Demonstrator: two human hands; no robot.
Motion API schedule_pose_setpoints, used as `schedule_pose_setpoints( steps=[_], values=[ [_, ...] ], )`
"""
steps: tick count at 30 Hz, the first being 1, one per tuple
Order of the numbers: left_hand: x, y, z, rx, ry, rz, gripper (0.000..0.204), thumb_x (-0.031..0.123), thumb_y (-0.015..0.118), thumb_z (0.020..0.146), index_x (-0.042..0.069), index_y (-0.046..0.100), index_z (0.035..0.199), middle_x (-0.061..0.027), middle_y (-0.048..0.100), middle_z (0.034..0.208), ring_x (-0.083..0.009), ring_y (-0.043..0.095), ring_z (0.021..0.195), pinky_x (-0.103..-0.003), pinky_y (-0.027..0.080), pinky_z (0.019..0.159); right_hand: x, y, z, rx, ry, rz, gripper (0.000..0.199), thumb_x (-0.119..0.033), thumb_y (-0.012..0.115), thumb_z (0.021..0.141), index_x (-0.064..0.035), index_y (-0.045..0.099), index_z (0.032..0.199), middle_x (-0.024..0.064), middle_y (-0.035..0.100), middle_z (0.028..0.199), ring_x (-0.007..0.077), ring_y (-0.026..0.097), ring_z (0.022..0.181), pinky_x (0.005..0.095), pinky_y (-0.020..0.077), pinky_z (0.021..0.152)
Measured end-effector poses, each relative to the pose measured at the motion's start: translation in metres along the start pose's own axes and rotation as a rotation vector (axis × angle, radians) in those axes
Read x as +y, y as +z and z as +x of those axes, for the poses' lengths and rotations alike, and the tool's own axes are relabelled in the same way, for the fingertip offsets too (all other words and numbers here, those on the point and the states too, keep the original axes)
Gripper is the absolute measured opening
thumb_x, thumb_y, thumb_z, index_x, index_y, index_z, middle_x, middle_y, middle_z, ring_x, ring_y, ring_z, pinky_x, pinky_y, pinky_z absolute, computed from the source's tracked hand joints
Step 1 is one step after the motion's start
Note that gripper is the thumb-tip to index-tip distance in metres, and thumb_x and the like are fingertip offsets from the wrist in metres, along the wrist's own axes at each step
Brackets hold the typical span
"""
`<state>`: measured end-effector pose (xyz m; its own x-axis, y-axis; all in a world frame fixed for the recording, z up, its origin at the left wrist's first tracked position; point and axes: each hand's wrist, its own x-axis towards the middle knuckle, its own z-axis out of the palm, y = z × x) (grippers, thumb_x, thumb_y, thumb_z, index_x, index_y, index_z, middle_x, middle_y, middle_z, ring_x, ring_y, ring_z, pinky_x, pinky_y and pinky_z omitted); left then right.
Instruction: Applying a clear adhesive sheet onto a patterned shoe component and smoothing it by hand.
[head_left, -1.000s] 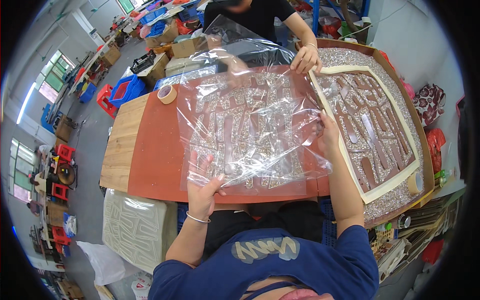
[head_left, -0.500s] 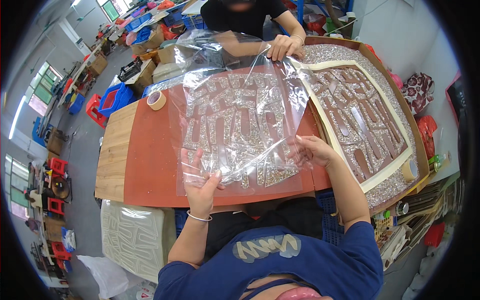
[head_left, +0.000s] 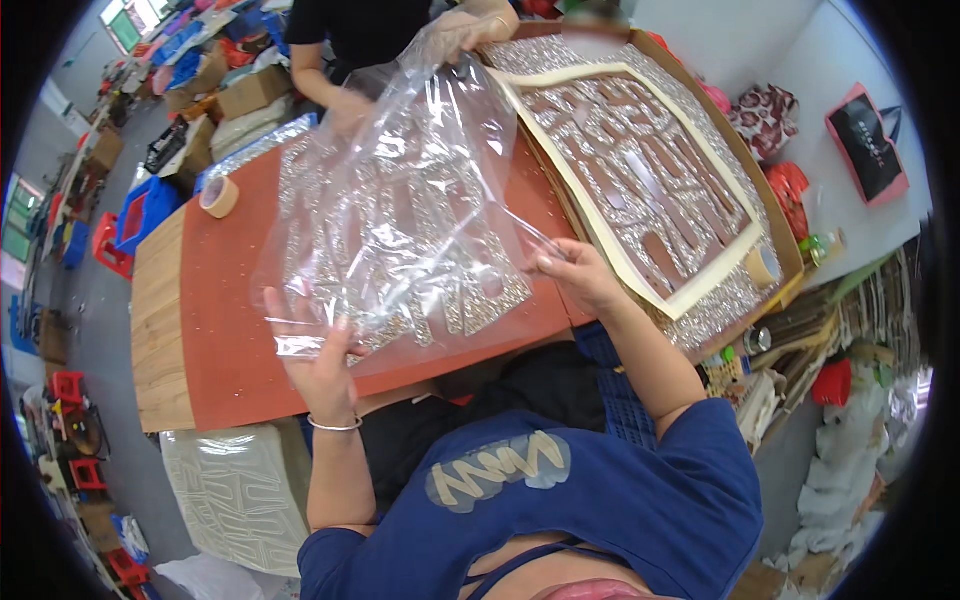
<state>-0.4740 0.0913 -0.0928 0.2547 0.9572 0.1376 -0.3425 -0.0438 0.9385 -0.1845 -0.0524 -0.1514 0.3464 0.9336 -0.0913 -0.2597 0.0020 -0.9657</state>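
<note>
A wide clear plastic sheet spreads wrinkled and glossy over the red-brown board in front of me. My left hand grips its near left edge, thumb on top and fingers behind the film. At the right edge, my right hand pinches the sheet between thumb and fingers. Glittery silver-and-gold patterned pieces show through the film; I cannot tell whether they cling to it. Across the table, a co-worker's hand holds the far end of the sheet, while their other hand, blurred, is beside its far left side.
A cream-framed cut-out stencil lies on glitter in a shallow brown tray to the right. Tape rolls rest on the board and the tray's near right. A whitish patterned stack stands below left. Blue bins are farther left.
My view has swung, shifting the scene left. The sheet is more bunched up, with its far end gathered in the co-worker's raised hand. The co-worker's other hand has moved to the sheet's left side.
</note>
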Motion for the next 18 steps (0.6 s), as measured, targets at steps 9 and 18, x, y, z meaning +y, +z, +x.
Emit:
schedule_pose_setpoints(
  steps=[9,18],
  values=[
    [-0.014,-0.039,0.022,0.082,-0.241,-0.096,0.057,0.005,0.057,0.088,0.004,0.031,0.139,-0.0148,0.057,0.115,-0.0171,0.062,0.068,-0.023,0.046,0.047,-0.002,-0.003,-0.015,0.071,-0.086,-0.106,0.023,-0.015,0.057,0.091,0.0062,0.063,0.097,0.0110,0.066,0.094,0.0166,0.062,0.091,0.0318,0.0477,0.086],
    [-0.011,-0.062,0.031,0.134,-0.286,-0.195,0.048,0.008,0.056,0.087,0.004,0.040,0.132,-0.0111,0.060,0.116,-0.0140,0.062,0.076,-0.022,0.047,0.050,-0.014,0.007,-0.051,-0.041,-0.250,-0.341,0.021,-0.013,0.058,0.087,0.0062,0.067,0.090,0.0157,0.065,0.091,0.0214,0.060,0.090,0.0311,0.0459,0.079]
  ],
)
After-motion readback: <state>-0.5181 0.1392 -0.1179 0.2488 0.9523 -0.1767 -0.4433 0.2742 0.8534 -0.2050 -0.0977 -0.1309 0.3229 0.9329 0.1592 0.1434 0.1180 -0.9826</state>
